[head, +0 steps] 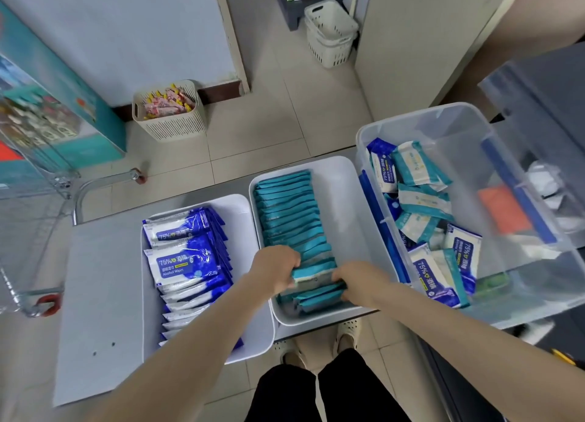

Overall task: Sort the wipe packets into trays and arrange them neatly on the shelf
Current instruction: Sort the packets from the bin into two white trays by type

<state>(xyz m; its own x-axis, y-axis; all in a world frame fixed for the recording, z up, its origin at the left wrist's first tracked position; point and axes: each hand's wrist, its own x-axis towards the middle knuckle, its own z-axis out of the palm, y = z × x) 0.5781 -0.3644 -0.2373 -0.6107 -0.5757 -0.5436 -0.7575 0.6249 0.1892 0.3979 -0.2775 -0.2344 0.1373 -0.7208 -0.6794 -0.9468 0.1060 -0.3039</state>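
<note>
Both hands in the middle tray point(343, 171); left hand point(275, 271) curls its fingers round the left end of a teal packet point(313, 271); right hand point(359, 284) curls round the right end; fingertips mostly hidden behind the packet, so the exact pinch cannot be told. Teal packet sits near the front of the teal row point(289, 213), on edge, slightly raised above its neighbours. Left tray point(235, 201) holds blue packets point(185, 258) in a row; clear bin point(411, 119) on the right holds loose packets point(422, 214), both colours, unsorted. Judgement: packets look light, soft and pillowy; glossy film, likely slippery; squashable, not fragile; best taken by the two short ends, not the flat face; row may topple if one is pulled without steadying its neighbours. Sorting looks partway; bin not yet emptied.
</note>
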